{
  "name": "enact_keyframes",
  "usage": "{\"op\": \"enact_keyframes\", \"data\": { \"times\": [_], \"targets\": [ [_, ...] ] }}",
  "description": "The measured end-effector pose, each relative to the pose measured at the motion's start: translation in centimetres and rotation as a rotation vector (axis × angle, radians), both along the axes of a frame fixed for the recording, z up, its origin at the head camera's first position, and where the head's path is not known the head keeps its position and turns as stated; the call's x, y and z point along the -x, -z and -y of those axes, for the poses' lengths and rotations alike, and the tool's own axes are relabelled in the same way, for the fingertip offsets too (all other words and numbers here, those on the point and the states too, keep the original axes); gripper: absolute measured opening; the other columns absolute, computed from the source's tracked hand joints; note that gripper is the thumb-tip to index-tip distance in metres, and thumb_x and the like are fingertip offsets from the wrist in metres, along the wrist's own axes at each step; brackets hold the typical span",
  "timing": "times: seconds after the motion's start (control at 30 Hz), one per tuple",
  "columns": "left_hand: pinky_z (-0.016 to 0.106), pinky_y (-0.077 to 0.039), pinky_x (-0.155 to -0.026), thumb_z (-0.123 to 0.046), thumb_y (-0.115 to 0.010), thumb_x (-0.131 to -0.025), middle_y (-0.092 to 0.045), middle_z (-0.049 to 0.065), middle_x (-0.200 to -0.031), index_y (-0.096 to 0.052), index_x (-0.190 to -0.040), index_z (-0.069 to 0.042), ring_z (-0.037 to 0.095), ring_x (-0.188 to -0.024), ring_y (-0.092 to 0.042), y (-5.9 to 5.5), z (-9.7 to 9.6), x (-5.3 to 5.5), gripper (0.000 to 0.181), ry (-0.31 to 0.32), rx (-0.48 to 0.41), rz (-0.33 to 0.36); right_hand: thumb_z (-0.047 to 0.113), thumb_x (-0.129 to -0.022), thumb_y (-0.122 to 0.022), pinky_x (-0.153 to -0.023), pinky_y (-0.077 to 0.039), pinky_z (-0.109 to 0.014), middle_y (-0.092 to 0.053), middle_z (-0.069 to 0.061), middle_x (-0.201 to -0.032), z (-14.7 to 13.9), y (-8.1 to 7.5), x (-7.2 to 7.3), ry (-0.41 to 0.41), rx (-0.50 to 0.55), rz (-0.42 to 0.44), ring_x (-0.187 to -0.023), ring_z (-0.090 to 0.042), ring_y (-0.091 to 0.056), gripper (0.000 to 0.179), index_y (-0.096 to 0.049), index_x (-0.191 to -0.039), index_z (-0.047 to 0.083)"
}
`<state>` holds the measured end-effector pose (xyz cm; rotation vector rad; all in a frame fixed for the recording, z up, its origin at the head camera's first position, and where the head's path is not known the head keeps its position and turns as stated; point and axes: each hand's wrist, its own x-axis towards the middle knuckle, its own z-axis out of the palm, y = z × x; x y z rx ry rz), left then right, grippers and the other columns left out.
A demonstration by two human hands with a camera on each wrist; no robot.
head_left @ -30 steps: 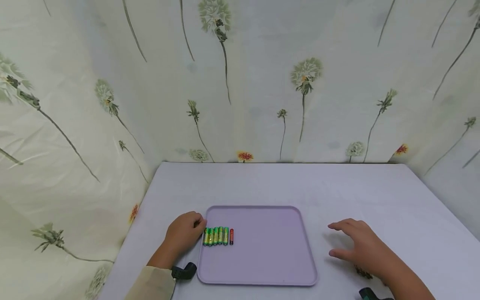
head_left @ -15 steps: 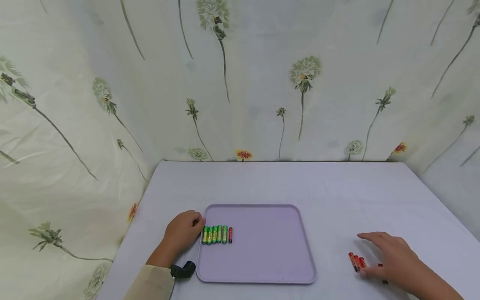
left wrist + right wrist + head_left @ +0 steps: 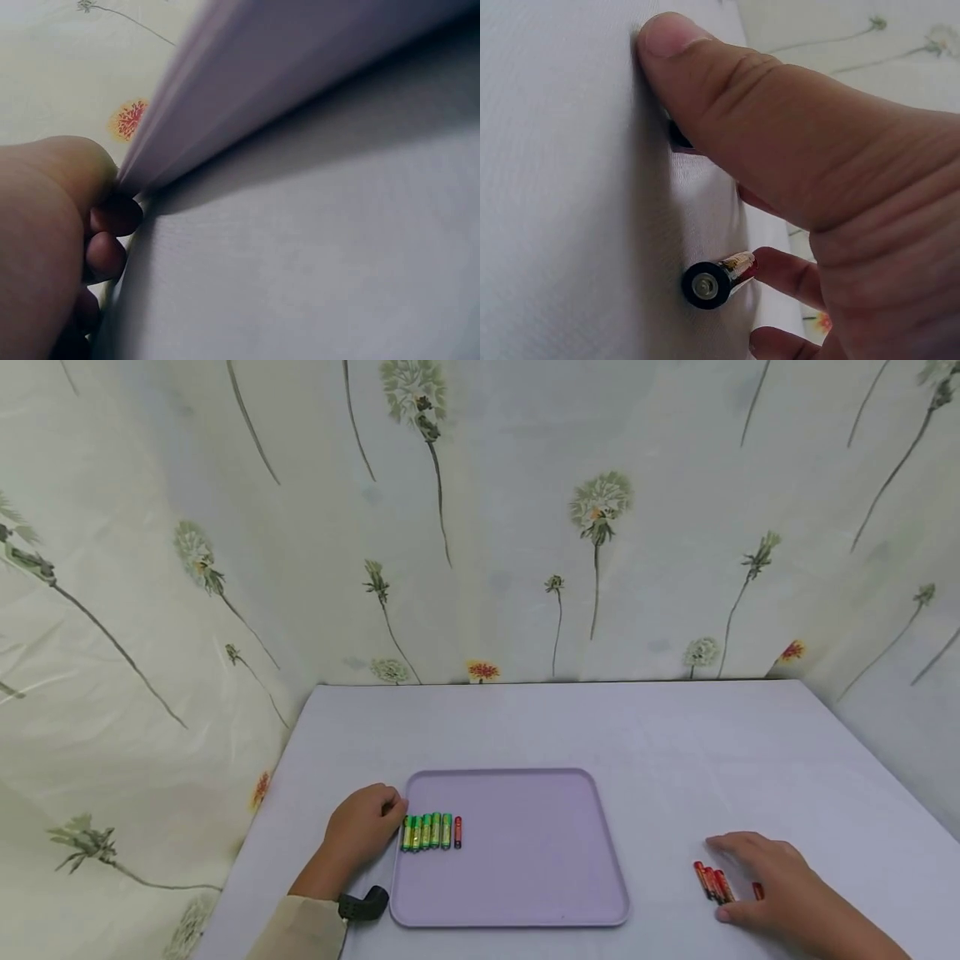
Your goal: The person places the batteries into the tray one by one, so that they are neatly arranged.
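Observation:
My left hand (image 3: 365, 828) grips the left rim of the lilac tray (image 3: 525, 860); in the left wrist view its thumb and curled fingers meet at the tray's edge. On the tray's left side stands a row of several green-yellow batteries (image 3: 426, 832), with one red battery (image 3: 458, 832) to their right. Right of the tray, my right hand (image 3: 780, 885) hovers low with thumb and forefinger spread around a small cluster of red batteries (image 3: 705, 880). Another battery (image 3: 709, 285) lies under the palm, close to the curved lower fingers.
A white cloth covers the table (image 3: 555, 727). Behind it hangs a flower-printed curtain (image 3: 510, 527), which also runs along the left and right sides. A black wrist strap (image 3: 363, 906) sits on my left wrist.
My right hand has gone right and toward the near side, down to the red batteries, and then slightly left beside them. The left hand stays at the tray rim.

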<state>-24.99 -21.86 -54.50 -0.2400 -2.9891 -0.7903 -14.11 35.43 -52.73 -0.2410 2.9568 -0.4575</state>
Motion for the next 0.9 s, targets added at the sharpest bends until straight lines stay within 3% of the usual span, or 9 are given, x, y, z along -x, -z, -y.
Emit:
{"op": "enact_keyframes", "data": {
  "times": [0.2,0.37,0.6,0.9],
  "targets": [
    [0.033,-0.04,-0.065,-0.033,-0.067,-0.101,-0.053,-0.006,-0.074,-0.06,-0.076,-0.024,0.013,-0.071,-0.049,-0.01,0.05,-0.02,0.027,0.0,0.003,-0.002,0.071,-0.068,-0.085,-0.095,-0.049,-0.055,-0.065,-0.002,-0.131,0.01,0.19,-0.21,-0.035,-0.015,-0.032,-0.117,-0.031,-0.057,0.086,-0.066,-0.131,0.016],
    [0.033,-0.039,-0.065,-0.033,-0.067,-0.101,-0.052,-0.006,-0.074,-0.059,-0.076,-0.023,0.013,-0.071,-0.049,-0.15,-0.03,-0.04,0.027,-0.001,0.002,0.003,0.065,-0.071,-0.087,-0.087,-0.052,-0.039,-0.067,0.011,-0.116,-0.3,0.46,-0.59,-0.07,-0.03,-0.092,-0.104,-0.019,-0.059,0.066,-0.071,-0.118,0.022],
    [0.032,-0.04,-0.065,-0.033,-0.067,-0.101,-0.053,-0.007,-0.074,-0.06,-0.076,-0.024,0.012,-0.071,-0.049,-0.14,-0.07,-0.18,0.027,-0.01,-0.006,0.007,0.059,-0.076,-0.086,-0.081,-0.051,-0.033,-0.068,0.009,-0.116,-0.35,0.38,-0.63,0.009,-0.019,0.016,-0.102,-0.018,-0.056,0.064,-0.071,-0.122,0.018],
    [0.032,-0.04,-0.065,-0.033,-0.067,-0.101,-0.053,-0.007,-0.075,-0.06,-0.076,-0.025,0.012,-0.071,-0.049,0.06,0.09,0.01,0.027,0.003,-0.009,-0.003,0.06,-0.076,-0.085,-0.08,-0.051,-0.034,-0.068,0.008,-0.114,-0.07,0.24,-0.48,0.036,-0.015,0.05,-0.104,-0.019,-0.056,0.067,-0.07,-0.123,0.016]
  ]
}}
